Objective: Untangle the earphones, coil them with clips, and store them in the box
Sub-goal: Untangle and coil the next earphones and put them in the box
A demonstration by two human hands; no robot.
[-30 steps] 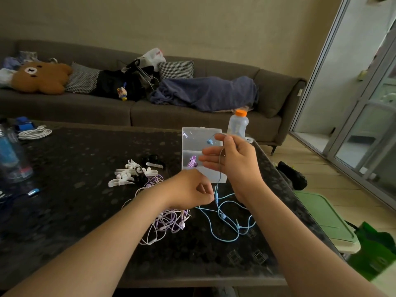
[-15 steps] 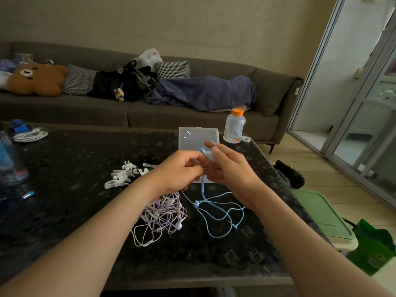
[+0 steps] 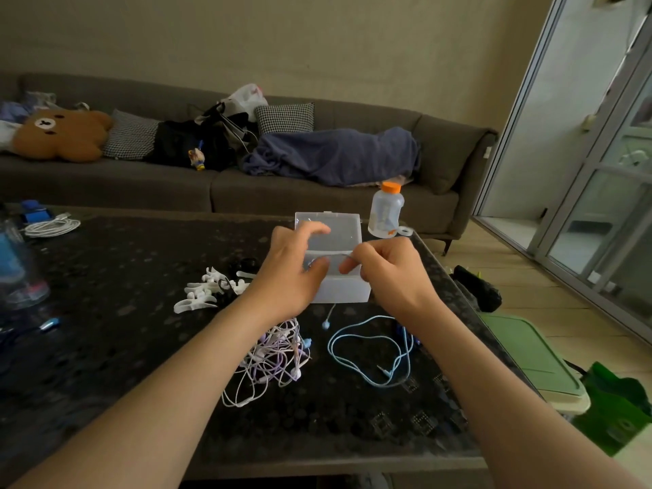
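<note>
The room was dim, lit only by daylight from the glass doors (image 3: 599,224) on the right. The wall (image 3: 317,47) and sofa (image 3: 317,195) lay murky. The dark table (image 3: 123,277) caught a faint sheen along its right edge. The wide lens bent the door frames. The bottle (image 3: 17,273) at far left was smeared. The left hand (image 3: 289,273), right hand (image 3: 391,273) and thin cable (image 3: 335,255) between them looked soft.

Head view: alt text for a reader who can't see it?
The left hand and right hand pinch a stretch of blue earphones cable between them, in front of a clear box on a dark table. The rest lies looped nearer; a purple-white tangle and white clips lie to its left.
</note>
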